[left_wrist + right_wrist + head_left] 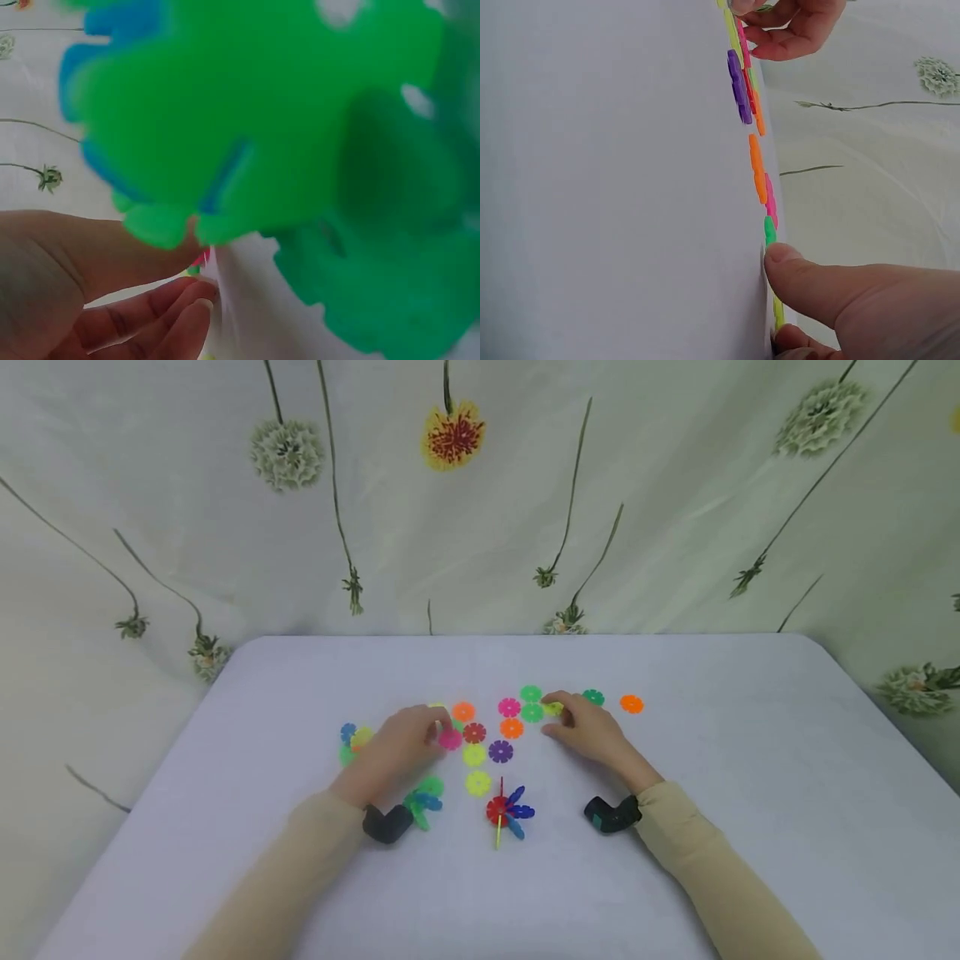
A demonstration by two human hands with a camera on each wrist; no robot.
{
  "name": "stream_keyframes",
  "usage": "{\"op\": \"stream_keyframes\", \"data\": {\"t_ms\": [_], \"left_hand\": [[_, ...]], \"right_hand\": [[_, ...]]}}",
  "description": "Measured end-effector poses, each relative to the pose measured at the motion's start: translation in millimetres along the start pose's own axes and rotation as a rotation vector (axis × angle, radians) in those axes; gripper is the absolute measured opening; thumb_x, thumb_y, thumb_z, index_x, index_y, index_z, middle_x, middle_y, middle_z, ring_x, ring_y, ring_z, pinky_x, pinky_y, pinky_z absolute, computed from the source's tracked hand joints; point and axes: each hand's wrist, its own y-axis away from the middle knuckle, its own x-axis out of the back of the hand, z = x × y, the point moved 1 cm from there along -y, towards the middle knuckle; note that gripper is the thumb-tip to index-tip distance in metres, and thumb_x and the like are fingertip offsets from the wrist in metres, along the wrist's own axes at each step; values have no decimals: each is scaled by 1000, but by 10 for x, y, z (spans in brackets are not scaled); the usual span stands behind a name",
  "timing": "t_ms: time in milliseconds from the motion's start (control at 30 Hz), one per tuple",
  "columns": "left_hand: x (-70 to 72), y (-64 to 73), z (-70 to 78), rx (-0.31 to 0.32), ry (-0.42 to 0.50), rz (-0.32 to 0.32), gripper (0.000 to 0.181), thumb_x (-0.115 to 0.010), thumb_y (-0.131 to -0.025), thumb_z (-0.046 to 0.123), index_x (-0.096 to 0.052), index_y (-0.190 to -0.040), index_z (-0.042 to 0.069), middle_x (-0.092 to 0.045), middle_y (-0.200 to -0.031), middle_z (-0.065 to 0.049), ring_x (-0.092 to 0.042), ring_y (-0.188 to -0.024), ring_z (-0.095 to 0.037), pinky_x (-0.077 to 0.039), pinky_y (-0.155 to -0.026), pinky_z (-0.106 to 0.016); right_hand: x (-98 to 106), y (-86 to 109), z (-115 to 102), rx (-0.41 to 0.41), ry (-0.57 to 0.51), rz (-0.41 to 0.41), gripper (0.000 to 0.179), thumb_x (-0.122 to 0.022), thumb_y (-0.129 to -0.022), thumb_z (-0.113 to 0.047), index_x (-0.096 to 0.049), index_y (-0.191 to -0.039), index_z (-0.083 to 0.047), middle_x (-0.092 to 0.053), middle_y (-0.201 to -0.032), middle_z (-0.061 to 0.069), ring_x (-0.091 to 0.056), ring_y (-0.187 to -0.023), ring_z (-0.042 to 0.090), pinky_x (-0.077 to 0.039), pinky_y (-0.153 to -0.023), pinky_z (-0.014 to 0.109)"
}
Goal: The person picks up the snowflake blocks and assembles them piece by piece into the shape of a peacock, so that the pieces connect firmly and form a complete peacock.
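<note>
My left hand (pixel 405 739) pinches at the edge of a pink notched flower disc (pixel 451 739), low over the table. Farther right, my right hand (pixel 590 729) reaches over a yellow disc (pixel 553 709), thumb and fingers apart around it. In the right wrist view the thumb tip overlaps a green disc (pixel 770 229). A joined green and blue cluster (pixel 425 802) lies by the left wrist and fills much of the left wrist view. Between the forearms stands another cluster (pixel 498 811), a red disc with blue, red and yellow discs slotted into it.
Loose discs lie across the middle: orange (pixel 512 727), purple (pixel 501 751), dark red (pixel 474 732) and several others. A small group with a blue disc (pixel 348 732) lies left of the left hand. One orange disc (pixel 632 703) sits far right. Behind the white table (pixel 750 760) hangs a flower-printed cloth (pixel 637 460).
</note>
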Motion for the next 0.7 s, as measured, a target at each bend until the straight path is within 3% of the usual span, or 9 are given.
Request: {"op": "stream_keyframes", "data": {"t_ms": [133,300,500,633,700], "left_hand": [[-40,-41,34,-24,-41,25,30,-72,-84,18,-59,-111,17,-56,-95,2,-50,-93,-18,-48,-81,-34],[-52,-69,80,-3,-62,13,35,-72,-84,19,-58,-116,17,-56,-95,2,-51,-91,-18,-49,-79,-34],[-18,-48,48,20,-20,4,27,-74,-81,20,-59,-104,17,-56,-90,2,-51,-87,-18,-49,-72,-30],[29,-13,7,-10,19,29,22,-75,-81,21,-61,-97,17,-58,-87,3,-52,-85,-18,-49,-72,-30],[75,29,-2,-27,89,46,18,-74,-82,20,-64,-96,15,-60,-88,3,-54,-85,-18,-49,-74,-31]], "right_hand": [[-3,-21,1,-16,9,20,34,-67,-88,-20,-58,-118,-9,-48,-73,3,-43,-63,19,-33,-54,29],[-8,-1,9,-38,2,28,26,-66,-89,-19,-59,-112,-10,-46,-68,3,-41,-58,18,-31,-52,29],[5,11,-1,-95,-38,37,38,-67,-88,-16,-52,-121,-4,-48,-71,6,-43,-61,20,-36,-55,30],[36,7,-13,-157,-44,37,36,-68,-87,-20,-54,-112,1,-51,-75,8,-46,-65,22,-39,-58,31],[56,20,1,-171,-39,27,33,-69,-86,-21,-54,-106,1,-50,-75,8,-46,-66,22,-38,-58,31]]}}
